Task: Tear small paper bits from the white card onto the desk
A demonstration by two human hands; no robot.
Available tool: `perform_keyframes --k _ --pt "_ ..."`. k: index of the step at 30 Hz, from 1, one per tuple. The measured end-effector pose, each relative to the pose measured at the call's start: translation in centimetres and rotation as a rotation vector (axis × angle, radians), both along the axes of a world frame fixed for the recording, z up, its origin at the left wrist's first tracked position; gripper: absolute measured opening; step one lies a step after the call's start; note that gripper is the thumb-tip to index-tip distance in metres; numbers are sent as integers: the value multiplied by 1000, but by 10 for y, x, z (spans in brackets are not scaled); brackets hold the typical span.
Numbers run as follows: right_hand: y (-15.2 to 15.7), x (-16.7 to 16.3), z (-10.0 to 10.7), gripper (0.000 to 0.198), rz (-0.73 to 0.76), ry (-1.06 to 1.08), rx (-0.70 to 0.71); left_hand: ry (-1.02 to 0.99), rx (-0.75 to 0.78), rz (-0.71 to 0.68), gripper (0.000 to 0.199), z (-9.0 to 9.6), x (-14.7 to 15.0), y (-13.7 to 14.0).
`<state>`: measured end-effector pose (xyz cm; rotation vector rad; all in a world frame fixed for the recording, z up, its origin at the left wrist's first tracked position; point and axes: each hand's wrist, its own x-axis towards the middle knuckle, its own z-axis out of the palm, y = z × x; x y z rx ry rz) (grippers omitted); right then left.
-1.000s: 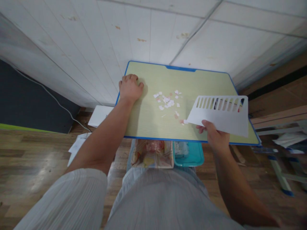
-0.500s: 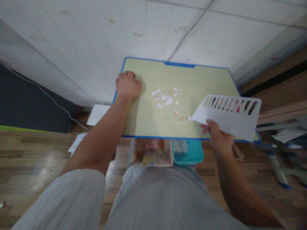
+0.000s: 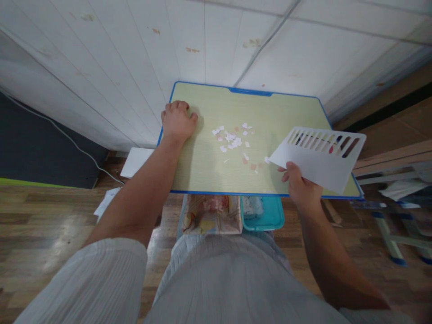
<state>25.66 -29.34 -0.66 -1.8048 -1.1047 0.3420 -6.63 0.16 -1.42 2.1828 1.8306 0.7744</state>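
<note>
On the small pale-yellow table [image 3: 216, 173] with a blue rim lie several torn white paper scraps [image 3: 232, 138], grouped near the middle. A few pinkish bits [image 3: 253, 167] are scattered to their right. In my right hand [image 3: 302, 182] is a white slotted panel [image 3: 313, 159], thin and slant-ended, with a row of slots along its far side. The fingers grip it by its near edge. Its pointed left corner is by a small white scrap [image 3: 267, 159]. My left hand [image 3: 178, 120] rests at the table's left edge, fingers bent, thumb apart, with nothing visible in it.
A white paneled wall [image 3: 219, 45] stands behind the table. Below the near edge sit a patterned box [image 3: 232, 228] and a turquoise basket [image 3: 275, 216]. White flat things [image 3: 137, 161] lie at left, and a metal-legged stand [image 3: 388, 243] is at right.
My right hand and the slotted panel have moved slightly away from me and left, with the small scrap at the panel's corner shifting farther from me. My left hand stays in place.
</note>
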Motion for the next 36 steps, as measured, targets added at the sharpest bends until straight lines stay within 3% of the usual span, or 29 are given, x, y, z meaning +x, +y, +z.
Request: perform_keyframes --k 6,10,21,27,32,36 --pt "1 1 -1 46 -35 58 61 52 -17 26 47 8 4 -6" --pt "-5 6 1 54 45 15 31 -1 -46 17 53 9 4 -6" --pt "1 8 13 48 166 13 -27 -8 -48 16 54 7 2 -5" --pt "-26 22 29 41 183 -40 -67 -24 -40 2 54 4 1 -2" --pt "-50 20 42 39 319 79 -157 -7 -38 4 62 8 2 -6" --pt "-46 10 49 45 298 149 -91 39 -54 12 69 12 4 -8"
